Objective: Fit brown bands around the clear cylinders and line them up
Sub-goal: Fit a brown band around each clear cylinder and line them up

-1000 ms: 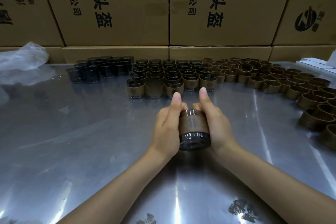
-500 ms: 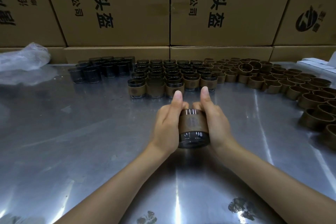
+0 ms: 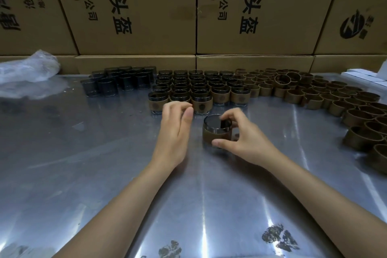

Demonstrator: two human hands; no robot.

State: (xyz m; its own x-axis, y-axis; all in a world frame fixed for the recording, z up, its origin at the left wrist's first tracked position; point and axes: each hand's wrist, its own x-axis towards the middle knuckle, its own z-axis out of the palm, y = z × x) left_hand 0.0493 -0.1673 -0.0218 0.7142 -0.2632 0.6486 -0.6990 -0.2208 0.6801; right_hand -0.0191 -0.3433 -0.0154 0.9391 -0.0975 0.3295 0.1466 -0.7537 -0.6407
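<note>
A clear cylinder with a brown band point(image 3: 216, 132) stands upright on the metal table point(image 3: 104, 174), just in front of the rows of banded cylinders point(image 3: 201, 92). My right hand point(image 3: 247, 138) grips it, thumb on the near side and fingers over the rim. My left hand point(image 3: 178, 130) hovers to its left with fingers loosely curled, holding nothing. Bare clear cylinders point(image 3: 119, 82) cluster at the back left. Loose brown bands point(image 3: 335, 102) spread across the back right.
Stacked cardboard boxes point(image 3: 134, 10) wall off the back of the table. A crumpled clear plastic bag point(image 3: 29, 69) lies at the back left. White flat pieces point(image 3: 364, 77) sit at the far right edge.
Both hands held the banded cylinder on its side before. Now it stands upright on the table, nearer the rows. My left hand has let go and moved left.
</note>
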